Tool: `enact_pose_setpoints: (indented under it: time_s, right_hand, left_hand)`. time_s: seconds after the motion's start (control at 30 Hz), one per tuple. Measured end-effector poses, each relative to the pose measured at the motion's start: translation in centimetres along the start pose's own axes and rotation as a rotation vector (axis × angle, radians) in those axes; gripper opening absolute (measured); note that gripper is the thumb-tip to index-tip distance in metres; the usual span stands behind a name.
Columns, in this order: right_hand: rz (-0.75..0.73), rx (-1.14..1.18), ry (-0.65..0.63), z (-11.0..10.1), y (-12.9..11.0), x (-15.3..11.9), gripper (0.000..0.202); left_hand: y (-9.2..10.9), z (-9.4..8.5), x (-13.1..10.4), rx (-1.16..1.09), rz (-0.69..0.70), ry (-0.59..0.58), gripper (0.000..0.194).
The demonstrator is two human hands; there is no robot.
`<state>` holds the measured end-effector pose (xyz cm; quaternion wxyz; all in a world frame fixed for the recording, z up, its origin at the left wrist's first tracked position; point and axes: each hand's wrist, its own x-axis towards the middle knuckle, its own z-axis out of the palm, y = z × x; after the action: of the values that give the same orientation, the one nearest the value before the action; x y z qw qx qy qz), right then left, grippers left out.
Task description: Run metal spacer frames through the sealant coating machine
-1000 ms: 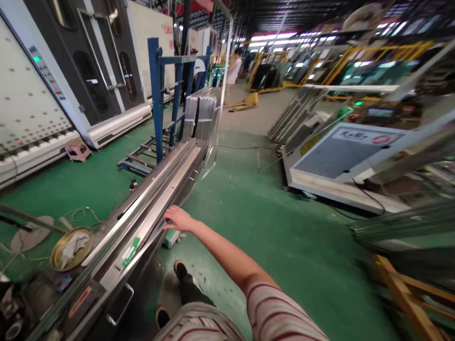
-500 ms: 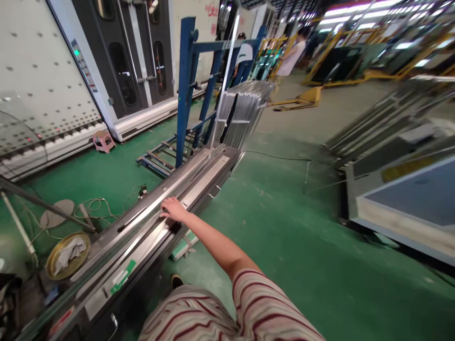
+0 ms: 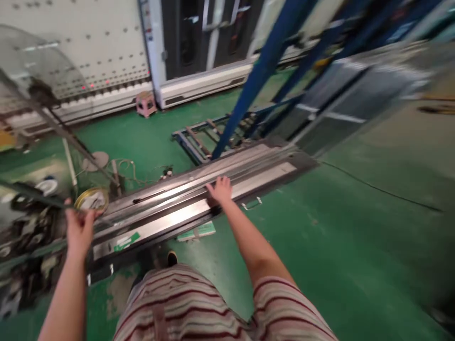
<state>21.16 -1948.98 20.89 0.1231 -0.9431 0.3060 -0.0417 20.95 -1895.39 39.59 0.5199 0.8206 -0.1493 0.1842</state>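
A long dark bench [image 3: 305,163] with bright metal strips runs diagonally across the view. My right hand [image 3: 221,189] rests on the middle of the bench, fingers spread, on or beside a long thin metal bar [image 3: 170,193]. At the left end of the bench is my left hand [image 3: 80,227], its thumb and fingers apart near a dark bar; blur hides whether it touches that bar. A green label [image 3: 127,241] lies on the near metal strip.
A blue rack [image 3: 249,90] stands behind the bench, with bundled metal strips [image 3: 334,113] leaning at the right. A round yellow tray [image 3: 91,200] with a cloth sits behind my left hand. A pink stool [image 3: 145,104] stands by the machine.
The view has swung left and down. My left hand has come into view at the left end of the bench. My right hand is still at the bench, its fingers more spread.
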Motion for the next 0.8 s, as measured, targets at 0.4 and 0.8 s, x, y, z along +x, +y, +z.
enact_pose_setpoints:
  time_s: [0.4,0.8]
  right_hand:
    - [-0.005,-0.155,-0.118,1.6,1.0,5.6,0.079]
    - [-0.326,-0.290,0.056,6.6,-13.8,-6.9,0.062]
  left_hand:
    - [-4.6,5.0,1.5,0.031,-0.072,-0.002,0.074]
    - [-11.6,-13.4,0.3,0.198,-0.192,0.141,0.064]
